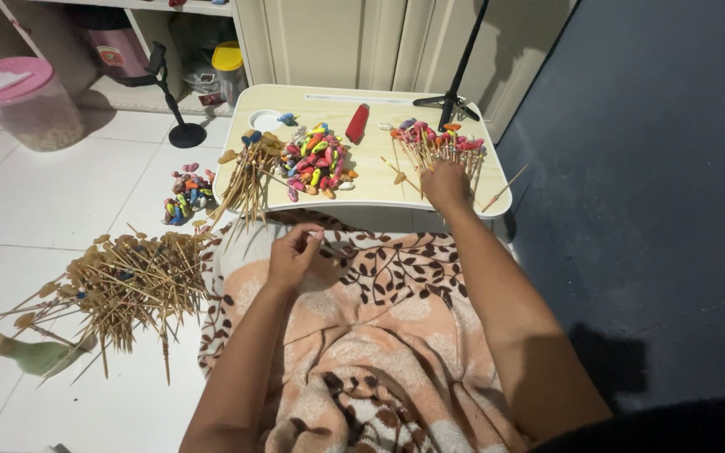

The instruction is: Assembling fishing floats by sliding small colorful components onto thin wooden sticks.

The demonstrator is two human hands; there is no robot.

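— Bamboo sticks everywhere, I see. What are the hands doing?

— The right hand [446, 184] is stretched to the right part of the low bench [379, 189], resting on a bunch of sticks with coloured tips [438, 144] just right of the frame's centre. Its fingers point away, so I cannot tell whether they grip a stick or only press on the bunch.

— And the other?

— The left hand [293, 254] sits lower, near the middle of the frame, above the lap. Its fingertips are pinched together, but whatever they pinch is too small to make out. Under it lies a peach blanket with brown leaves [379, 335].

— What else is on the bench?

— A heap of small coloured pieces [316, 164] in the middle, a red case [357, 123] behind it, and a sheaf of bare sticks [249, 172] hanging over the left edge. A black stand's foot [455, 105] rests at the back right.

— On the floor?

— A smaller pile of coloured pieces [188, 195] left of the bench, a big scatter of bare sticks [123, 289] at the lower left, and a green bottle [31, 352] lying beside it. At the upper left stands a clear tub with a pink lid [27, 105].
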